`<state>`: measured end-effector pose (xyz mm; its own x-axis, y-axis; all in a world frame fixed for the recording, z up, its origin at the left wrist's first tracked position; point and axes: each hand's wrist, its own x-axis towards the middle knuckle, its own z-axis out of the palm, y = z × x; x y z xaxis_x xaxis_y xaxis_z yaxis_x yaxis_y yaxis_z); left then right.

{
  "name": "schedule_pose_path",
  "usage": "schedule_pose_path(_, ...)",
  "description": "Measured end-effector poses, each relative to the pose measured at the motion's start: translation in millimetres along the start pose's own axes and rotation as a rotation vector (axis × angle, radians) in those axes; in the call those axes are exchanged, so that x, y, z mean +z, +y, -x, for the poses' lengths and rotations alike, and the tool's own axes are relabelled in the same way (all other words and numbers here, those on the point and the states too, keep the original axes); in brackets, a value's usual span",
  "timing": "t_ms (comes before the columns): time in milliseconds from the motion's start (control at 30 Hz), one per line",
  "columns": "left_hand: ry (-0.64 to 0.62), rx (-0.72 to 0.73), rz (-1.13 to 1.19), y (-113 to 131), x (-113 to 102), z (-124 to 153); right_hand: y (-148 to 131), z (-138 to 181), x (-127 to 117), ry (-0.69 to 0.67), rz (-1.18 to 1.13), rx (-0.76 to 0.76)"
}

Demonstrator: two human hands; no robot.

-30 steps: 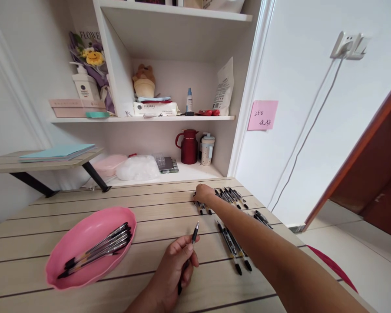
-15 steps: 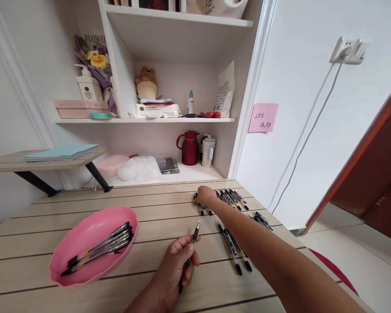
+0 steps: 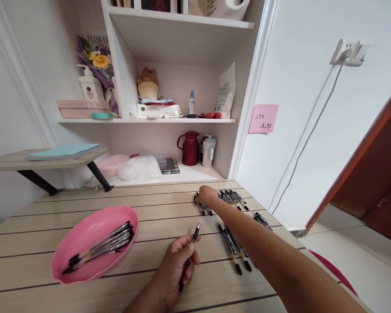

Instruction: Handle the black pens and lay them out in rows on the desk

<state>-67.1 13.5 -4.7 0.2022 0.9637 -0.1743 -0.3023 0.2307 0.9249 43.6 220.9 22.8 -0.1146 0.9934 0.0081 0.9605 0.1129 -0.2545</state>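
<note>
Hardly anything has moved since the earlier frame: your view has shifted a touch, while both hands keep much the same places. The pen (image 3: 196, 235) is in your left hand (image 3: 180, 261), above the near part of the worktop (image 3: 163, 219). That grip is closed, thumb against fingers, pinching the barrel midway; the tip sticks up clear and points away from you, the black end showing below — a hold that likely leaves the tip in plain sight.

Your right hand (image 3: 209, 195) reaches far forward, down at the far pens (image 3: 203, 209). Its fingers are turned away behind the knuckles, so you cannot tell whether that grip is spread or pinching one.

Just right of your left hand lie the near pens (image 3: 232, 248), side by side and tips away; your right forearm covers part of them. Beyond it sit the back pens (image 3: 235, 201) and, near the right edge, the side pens (image 3: 262, 220) — small separate groups, perhaps to keep them easy to tell apart.

To the left stands the pink bowl (image 3: 96, 224), well apart from your hands. Its bundle (image 3: 101, 248) lies aslant along the bowl's length, probably because the long oval suits it that way.

Behind, the jug (image 3: 190, 148) and cup (image 3: 208, 151) stand close together in the cabinet's lowest bay.
</note>
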Motion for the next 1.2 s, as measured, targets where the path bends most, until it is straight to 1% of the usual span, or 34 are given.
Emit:
schedule_pose_path(200, 0.01, 0.005, 0.008, 0.1, -0.8, 0.4, 0.4, 7.1, -7.8, 0.014, -0.093, 0.028)
schedule_pose_path(300, 0.015, 0.01, 0.022, 0.2, -1.2, 1.1, -3.3, 17.9, -16.2, 0.014, -0.176, 0.033)
schedule_pose_path(367, 0.03, 0.023, 0.044, 1.0, -1.1, 2.0, -8.5, 32.8, -21.9, -0.005, -0.255, 0.015)
schedule_pose_path(467, 0.068, 0.081, 0.088, 2.9, -0.5, 3.7, -17.5, 69.9, -24.6, -0.07, -0.423, -0.033)
schedule_pose_path(500, 0.079, 0.101, 0.097, 3.3, -0.1, 4.2, -20.1, 84.9, -22.8, -0.103, -0.522, -0.057)
schedule_pose_path(567, 0.096, 0.127, 0.098, 3.4, 0.6, 4.5, -24.0, 114.3, -15.0, -0.233, -1.027, -0.035)
schedule_pose_path(600, 0.103, 0.133, 0.09, 3.0, 1.0, 4.3, -25.5, 126.9, -9.4, -0.257, -1.186, -0.021)
schedule_pose_path(633, 0.113, 0.136, 0.073, 2.4, 1.4, 3.9, -26.9, 137.4, -3.3, -0.262, -1.292, -0.003)
schedule_pose_path(667, 0.126, 0.139, 0.048, 1.6, 1.8, 3.4, -28.2, 145.3, 2.8, -0.259, -1.372, 0.019)
schedule_pose_path(733, 0.163, 0.145, -0.025, -0.1, 2.8, 2.3, -30.9, 154.3, 13.4, -0.169, -1.506, 0.059)
schedule_pose_path(800, 0.21, 0.157, -0.11, -1.3, 3.7, 1.6, -33.2, 157.0, 19.5, -0.074, -1.613, 0.062)
schedule_pose_path(867, 0.241, 0.169, -0.178, -1.3, 4.3, 1.8, -34.6, 157.7, 21.0, -0.028, -1.681, 0.045)
schedule_pose_path(900, 0.242, 0.171, -0.199, -0.8, 4.4, 2.1, -34.8, 158.3, 20.5, -0.032, -1.703, 0.035)
schedule_pose_path(1067, 0.195, 0.144, -0.201, 1.9, 4.0, 3.5, -33.0, 161.9, 18.5, -0.148, -1.801, -0.039)
schedule_pose_path(1133, 0.203, 0.14, -0.199, 1.3, 3.9, 3.1, -31.8, 161.0, 19.9, -0.169, -1.805, -0.024)
schedule_pose_path(1200, 0.207, 0.143, -0.212, 0.0, 4.1, 2.2, -30.5, 158.8, 21.3, -0.161, -1.771, 0.004)
